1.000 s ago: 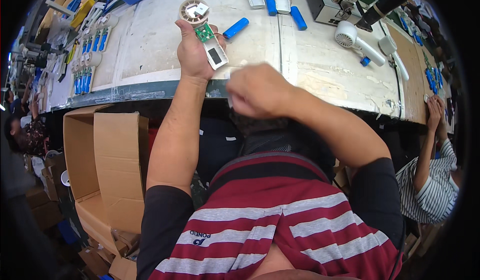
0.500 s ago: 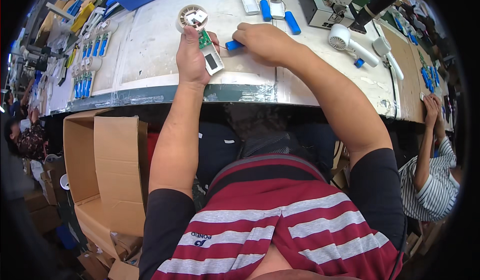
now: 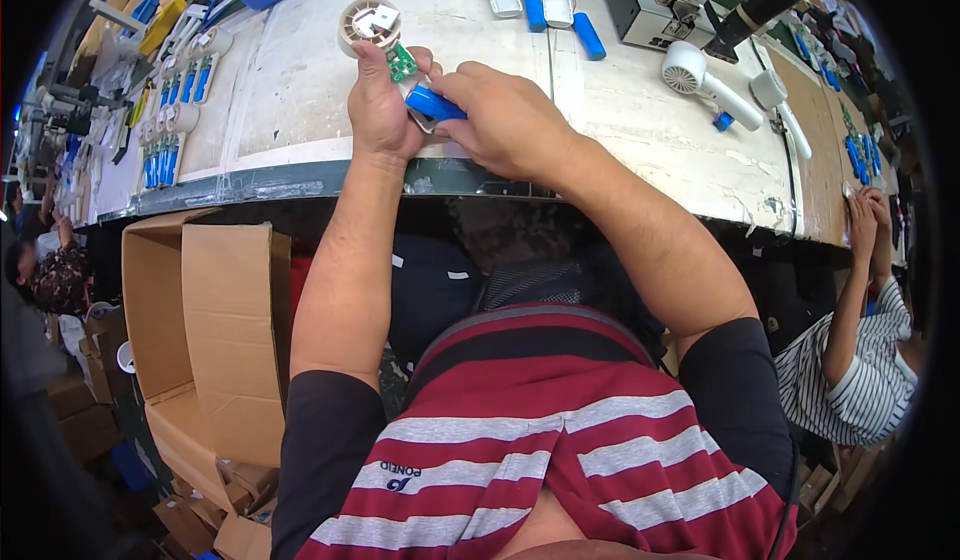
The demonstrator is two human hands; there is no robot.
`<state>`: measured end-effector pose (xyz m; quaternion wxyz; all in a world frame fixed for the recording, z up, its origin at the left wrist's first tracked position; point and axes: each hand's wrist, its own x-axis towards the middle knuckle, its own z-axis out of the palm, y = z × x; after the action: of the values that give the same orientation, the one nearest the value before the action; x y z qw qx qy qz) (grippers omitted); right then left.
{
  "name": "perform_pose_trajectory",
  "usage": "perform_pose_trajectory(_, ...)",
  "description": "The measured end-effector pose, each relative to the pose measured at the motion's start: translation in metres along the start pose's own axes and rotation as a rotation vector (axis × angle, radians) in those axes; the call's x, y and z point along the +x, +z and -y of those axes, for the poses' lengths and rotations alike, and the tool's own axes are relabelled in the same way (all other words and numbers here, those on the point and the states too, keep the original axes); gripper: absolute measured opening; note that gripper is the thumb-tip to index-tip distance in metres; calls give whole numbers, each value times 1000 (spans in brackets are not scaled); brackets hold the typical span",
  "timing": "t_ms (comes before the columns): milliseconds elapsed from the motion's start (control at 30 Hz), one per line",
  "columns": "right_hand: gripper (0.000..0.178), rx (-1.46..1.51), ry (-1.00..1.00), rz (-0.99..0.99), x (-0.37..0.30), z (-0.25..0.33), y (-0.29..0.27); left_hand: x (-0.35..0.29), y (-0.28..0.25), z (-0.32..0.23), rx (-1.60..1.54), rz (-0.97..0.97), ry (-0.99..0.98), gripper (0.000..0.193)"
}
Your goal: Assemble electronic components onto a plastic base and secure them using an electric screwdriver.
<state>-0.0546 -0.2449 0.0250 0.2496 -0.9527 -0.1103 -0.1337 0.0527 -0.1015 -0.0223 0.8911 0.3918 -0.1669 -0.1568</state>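
My left hand (image 3: 381, 110) is closed round an open white handheld fan housing, its round head (image 3: 368, 25) pointing away from me. A green circuit board (image 3: 401, 63) sits at the neck of the housing. Between the fingers and thumb of my right hand (image 3: 510, 120) is a blue cylindrical battery (image 3: 432, 104). The battery lies tilted over the handle part of the housing and covers most of it. Whether it rests in the handle or just above it, I cannot tell.
Farther back lie two open fan housings (image 3: 505, 0) with blue batteries (image 3: 588, 37) beside them. A grey metal box (image 3: 655, 10) and an assembled white fan (image 3: 710, 85) stand to the right. Rows of housings (image 3: 163, 155) lie at left. A cardboard box (image 3: 230, 340) is below the table; a co-worker (image 3: 850, 360) sits at right.
My right hand has moved left with the battery, from beside the fan housing to over its handle. The housing in my left hand has shifted slightly left.
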Motion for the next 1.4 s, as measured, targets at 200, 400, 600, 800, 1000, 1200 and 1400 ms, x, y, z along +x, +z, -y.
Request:
perform_pose_trajectory(200, 36, 81, 32, -139, 2, 6, 11, 2, -3, 0, -74, 3, -13, 64)
perform_pose_trajectory(400, 41, 430, 217, 88, 2, 20, -5, 5, -20, 0, -42, 108, -50, 64)
perform_pose_trajectory(600, 44, 585, 233, 221, 12, 13, -14, 8, -26, 2, -154, 229, -91, 68)
perform_pose_trajectory(800, 46, 613, 170, 70, 4, 7, 7, 5, -20, 3, -119, 197, -64, 72)
perform_pose_trajectory(1000, 36, 422, 133, -161, 3, 19, 19, 0, -8, 1, -24, 87, -22, 76)
perform_pose_trajectory(1200, 26, 405, 180, -209, 9, 25, 21, -2, -3, -2, -35, 36, -15, 78)
perform_pose_trajectory(1400, 24, 418, 219, -261, 11, 24, 27, -5, -5, -1, -195, 96, -38, 52)
